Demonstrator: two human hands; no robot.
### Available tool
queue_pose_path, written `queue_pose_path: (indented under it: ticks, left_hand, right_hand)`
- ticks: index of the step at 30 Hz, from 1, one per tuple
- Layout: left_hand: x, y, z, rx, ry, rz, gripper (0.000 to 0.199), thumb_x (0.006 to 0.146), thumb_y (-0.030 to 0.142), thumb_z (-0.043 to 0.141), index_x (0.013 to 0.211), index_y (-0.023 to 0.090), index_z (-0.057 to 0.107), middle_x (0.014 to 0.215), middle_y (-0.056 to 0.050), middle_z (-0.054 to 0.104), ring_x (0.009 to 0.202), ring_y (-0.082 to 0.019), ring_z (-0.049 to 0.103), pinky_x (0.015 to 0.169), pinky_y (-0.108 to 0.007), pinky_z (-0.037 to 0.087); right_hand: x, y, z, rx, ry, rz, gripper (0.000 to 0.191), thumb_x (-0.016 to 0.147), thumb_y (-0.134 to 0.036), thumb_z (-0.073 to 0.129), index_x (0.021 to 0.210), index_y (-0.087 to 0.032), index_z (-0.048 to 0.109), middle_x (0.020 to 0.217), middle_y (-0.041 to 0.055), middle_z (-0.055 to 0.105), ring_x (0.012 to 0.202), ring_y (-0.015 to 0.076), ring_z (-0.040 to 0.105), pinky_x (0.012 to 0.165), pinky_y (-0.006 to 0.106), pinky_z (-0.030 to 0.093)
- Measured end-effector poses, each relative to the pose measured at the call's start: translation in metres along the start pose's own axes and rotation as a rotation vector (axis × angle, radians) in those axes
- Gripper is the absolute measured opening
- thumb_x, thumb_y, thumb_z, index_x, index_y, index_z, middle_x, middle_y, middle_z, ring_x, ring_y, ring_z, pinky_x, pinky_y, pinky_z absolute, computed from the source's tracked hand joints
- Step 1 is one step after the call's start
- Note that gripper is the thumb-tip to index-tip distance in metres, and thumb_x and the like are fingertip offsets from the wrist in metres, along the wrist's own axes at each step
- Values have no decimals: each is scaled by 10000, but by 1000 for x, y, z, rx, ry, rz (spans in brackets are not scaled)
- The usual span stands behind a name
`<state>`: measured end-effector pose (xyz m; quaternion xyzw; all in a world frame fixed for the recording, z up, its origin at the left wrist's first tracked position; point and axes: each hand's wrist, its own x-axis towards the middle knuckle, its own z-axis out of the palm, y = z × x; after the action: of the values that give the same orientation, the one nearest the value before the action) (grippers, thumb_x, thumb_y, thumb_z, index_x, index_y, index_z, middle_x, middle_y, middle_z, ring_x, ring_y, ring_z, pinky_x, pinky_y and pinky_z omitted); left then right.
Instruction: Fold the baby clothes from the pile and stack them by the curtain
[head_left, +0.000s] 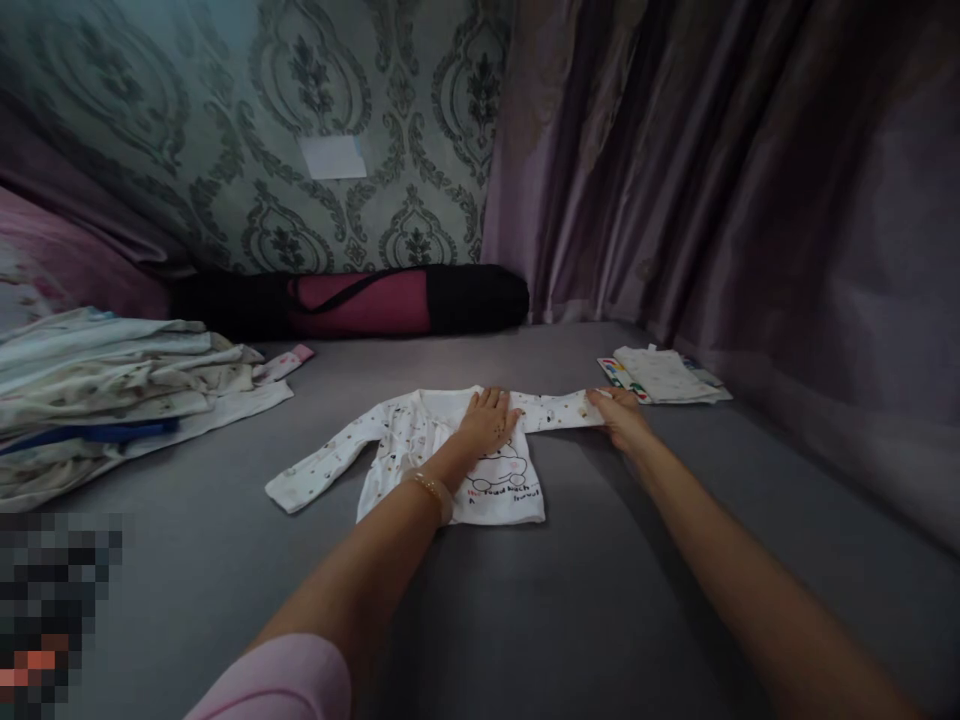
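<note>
A small white long-sleeved shirt (450, 508) with small prints and a drawn car lies spread on the grey sheet (585, 620). Flat on its upper chest rests my left hand (489, 420), fingers extended, a bracelet on the wrist. My right hand (619, 415) pinches the cuff of the sleeve that stretches out to the right. The other sleeve slants down to the left, touched by neither hand.
A heap of light clothes (135, 370) with a blue strip lies at the left. Folded cloths (664, 375) sit at the right. A black and magenta roll-shaped bag (360, 302) lies along the patterned wall (405, 90), beside purple curtains (585, 150).
</note>
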<state>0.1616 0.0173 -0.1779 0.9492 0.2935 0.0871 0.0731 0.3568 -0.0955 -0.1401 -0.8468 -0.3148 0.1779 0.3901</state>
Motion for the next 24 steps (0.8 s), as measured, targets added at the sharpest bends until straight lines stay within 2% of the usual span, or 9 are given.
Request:
queue_pose_path:
  ticks: [3,6,10,14,20,24]
  left_hand:
    - [-1,0,0,1,-11,2,612,982,457,174,1448,83,302,1494,-209,314,1395,-329,255,1118,-508,203]
    - [-1,0,1,-3,-21,6,601,979,473,164,1469,145,279,1503,-192,305,1400,-334,242,1108,-529,205]
    - [0,0,2,8,-30,4,611,971,489,175,1472,157,286,1511,-190,290,1405,-347,219,1115,-527,178]
    - [1,-1,2,7,-61,-15,631,956,520,219,1478,170,273,1524,-171,271,1415,-343,193,1127,-517,153]
    - [3,-2,2,-8,-77,-16,627,945,515,257,1485,196,252,1531,-169,252,1415,-353,183,1115,-539,155]
    - [4,-1,7,6,-31,10,564,951,482,265,1477,276,272,1527,-133,279,1404,-367,209,1100,-566,163]
  right_hand:
    - [-2,6,0,-63,103,-22,403,907,-331,358,1230,-134,496,976,159,659,930,276,620,703,341,505]
    - [-8,14,-7,-270,159,-113,378,921,-298,354,1225,-125,496,1014,176,644,1014,296,594,816,360,448]
    - [-22,19,-14,-631,96,-202,360,964,-244,269,1254,-155,462,1036,174,639,940,288,628,777,374,439]
    - [-30,18,-10,-866,49,-248,370,937,-114,240,1179,-137,518,1092,194,616,930,279,630,754,369,447]
    - [-18,21,-13,-928,25,-228,334,918,-124,328,1077,-145,622,1146,194,594,1059,283,580,808,349,447]
    - [-15,6,-11,-972,80,-279,301,891,-126,400,1037,-98,662,1123,239,600,1085,338,552,876,430,411]
